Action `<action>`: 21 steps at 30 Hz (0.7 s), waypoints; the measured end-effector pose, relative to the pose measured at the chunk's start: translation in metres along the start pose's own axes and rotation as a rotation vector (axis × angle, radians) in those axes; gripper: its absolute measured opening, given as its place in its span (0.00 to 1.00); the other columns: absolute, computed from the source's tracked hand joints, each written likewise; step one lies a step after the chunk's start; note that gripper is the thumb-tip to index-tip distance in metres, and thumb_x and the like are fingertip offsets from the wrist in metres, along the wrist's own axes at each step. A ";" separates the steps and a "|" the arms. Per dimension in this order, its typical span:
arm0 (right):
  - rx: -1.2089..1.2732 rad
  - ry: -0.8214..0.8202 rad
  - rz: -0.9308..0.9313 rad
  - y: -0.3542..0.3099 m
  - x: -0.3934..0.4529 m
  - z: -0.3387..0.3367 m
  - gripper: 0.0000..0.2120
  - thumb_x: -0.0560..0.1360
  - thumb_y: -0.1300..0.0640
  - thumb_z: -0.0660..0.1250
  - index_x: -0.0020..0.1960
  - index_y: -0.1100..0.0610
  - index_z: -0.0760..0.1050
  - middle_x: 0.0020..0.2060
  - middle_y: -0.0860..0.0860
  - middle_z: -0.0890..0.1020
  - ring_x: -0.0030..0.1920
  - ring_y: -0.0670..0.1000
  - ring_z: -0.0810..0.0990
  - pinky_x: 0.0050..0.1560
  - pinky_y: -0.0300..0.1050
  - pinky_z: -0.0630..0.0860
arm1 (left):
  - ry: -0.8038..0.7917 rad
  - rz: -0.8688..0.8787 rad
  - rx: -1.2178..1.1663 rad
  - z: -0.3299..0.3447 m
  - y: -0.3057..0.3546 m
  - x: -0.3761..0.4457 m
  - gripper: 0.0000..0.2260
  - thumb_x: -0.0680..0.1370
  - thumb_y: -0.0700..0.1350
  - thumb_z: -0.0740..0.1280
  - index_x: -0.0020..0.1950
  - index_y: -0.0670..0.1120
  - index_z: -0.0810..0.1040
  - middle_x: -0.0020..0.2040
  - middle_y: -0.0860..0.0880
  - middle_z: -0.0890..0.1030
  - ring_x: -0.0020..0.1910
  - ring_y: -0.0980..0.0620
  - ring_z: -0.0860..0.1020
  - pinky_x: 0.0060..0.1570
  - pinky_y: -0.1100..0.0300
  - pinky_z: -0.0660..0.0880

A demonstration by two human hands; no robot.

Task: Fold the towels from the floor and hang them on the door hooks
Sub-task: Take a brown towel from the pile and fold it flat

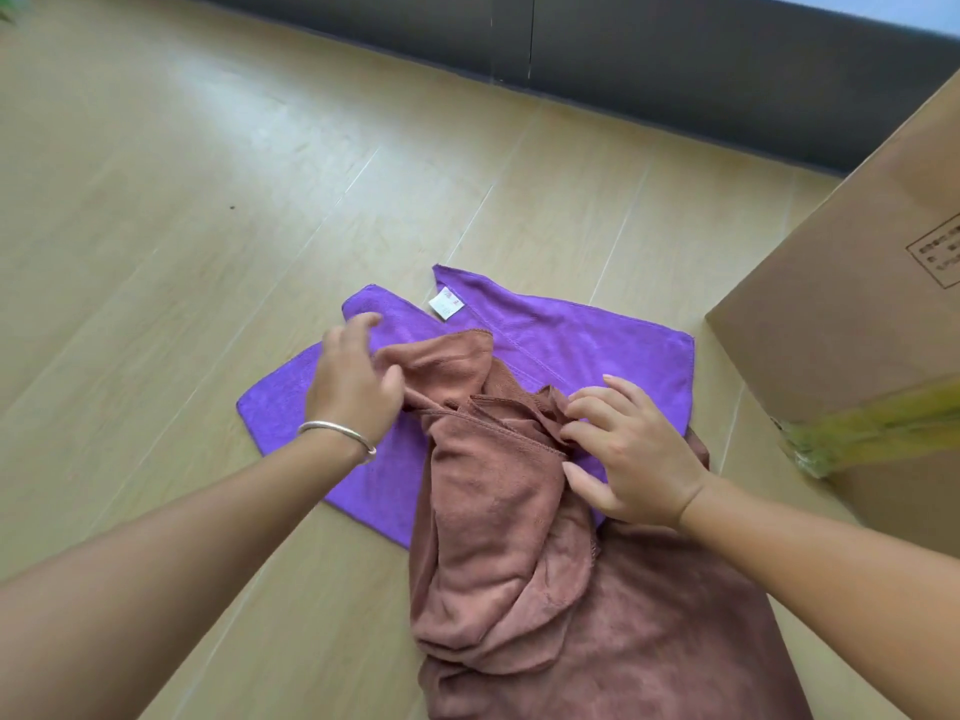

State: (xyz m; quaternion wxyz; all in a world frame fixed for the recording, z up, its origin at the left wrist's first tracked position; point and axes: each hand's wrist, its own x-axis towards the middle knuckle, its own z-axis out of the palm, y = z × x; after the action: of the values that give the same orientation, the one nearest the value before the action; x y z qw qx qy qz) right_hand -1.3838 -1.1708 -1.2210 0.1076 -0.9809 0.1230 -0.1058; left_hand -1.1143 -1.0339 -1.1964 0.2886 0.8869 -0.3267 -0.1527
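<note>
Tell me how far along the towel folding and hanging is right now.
Nothing looks finished. The purple towel lies loosely spread on the floor, unfolded. In hand: the left hand and right hand both pinch the rumpled brown towel lying over it. Left: folding both and hanging them; no door hooks are in view.

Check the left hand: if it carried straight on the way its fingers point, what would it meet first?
The left hand points up and away over the purple towel. It would likely meet that towel's far corner first, then bare floor; its height above the cloth is unclear.
</note>
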 end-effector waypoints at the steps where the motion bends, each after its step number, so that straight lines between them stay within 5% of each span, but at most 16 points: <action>1: -0.008 0.016 0.007 -0.001 0.001 -0.001 0.15 0.70 0.47 0.67 0.49 0.56 0.81 0.51 0.52 0.79 0.58 0.55 0.77 0.68 0.59 0.65 | -0.013 0.172 0.040 0.003 0.013 -0.004 0.16 0.73 0.42 0.68 0.60 0.49 0.76 0.55 0.48 0.75 0.52 0.49 0.76 0.52 0.52 0.74; 3: -0.007 0.036 0.006 -0.003 0.001 -0.002 0.19 0.70 0.47 0.67 0.55 0.57 0.80 0.54 0.54 0.79 0.59 0.56 0.77 0.69 0.59 0.64 | -0.099 0.347 0.069 0.011 0.044 -0.017 0.05 0.74 0.50 0.68 0.48 0.54 0.81 0.44 0.55 0.79 0.44 0.55 0.77 0.47 0.55 0.75; 7: 0.015 0.047 -0.019 -0.010 -0.004 -0.004 0.24 0.70 0.47 0.67 0.61 0.58 0.78 0.59 0.54 0.77 0.61 0.55 0.76 0.71 0.58 0.63 | -0.499 0.105 0.033 0.037 0.091 -0.030 0.21 0.72 0.68 0.59 0.33 0.56 0.81 0.29 0.59 0.79 0.32 0.61 0.77 0.37 0.58 0.73; 11: 0.061 0.031 -0.072 -0.014 -0.005 -0.004 0.24 0.69 0.49 0.68 0.63 0.56 0.77 0.61 0.53 0.76 0.64 0.54 0.74 0.70 0.59 0.62 | -0.526 -0.036 -0.037 0.053 0.100 -0.030 0.16 0.73 0.54 0.65 0.27 0.52 0.77 0.25 0.55 0.75 0.32 0.53 0.74 0.32 0.59 0.67; 17: 0.169 0.195 0.131 0.001 0.008 -0.013 0.11 0.69 0.57 0.70 0.51 0.57 0.78 0.55 0.53 0.79 0.57 0.55 0.76 0.65 0.61 0.67 | -0.441 0.195 0.129 0.031 0.079 -0.028 0.12 0.77 0.49 0.65 0.36 0.46 0.79 0.33 0.51 0.79 0.39 0.50 0.77 0.42 0.54 0.72; 21: 0.126 0.064 0.151 0.006 0.047 -0.022 0.24 0.69 0.56 0.73 0.65 0.55 0.75 0.66 0.56 0.73 0.66 0.59 0.70 0.68 0.60 0.65 | -0.539 0.429 0.183 -0.003 0.069 -0.026 0.07 0.78 0.48 0.66 0.50 0.49 0.83 0.44 0.52 0.84 0.48 0.51 0.79 0.50 0.54 0.72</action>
State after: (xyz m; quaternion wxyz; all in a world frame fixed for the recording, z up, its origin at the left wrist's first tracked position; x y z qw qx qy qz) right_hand -1.3460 -1.1930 -1.1928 0.1726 -0.9562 0.1931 -0.1362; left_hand -1.1661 -1.0585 -1.1500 0.1371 0.7483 -0.5821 -0.2872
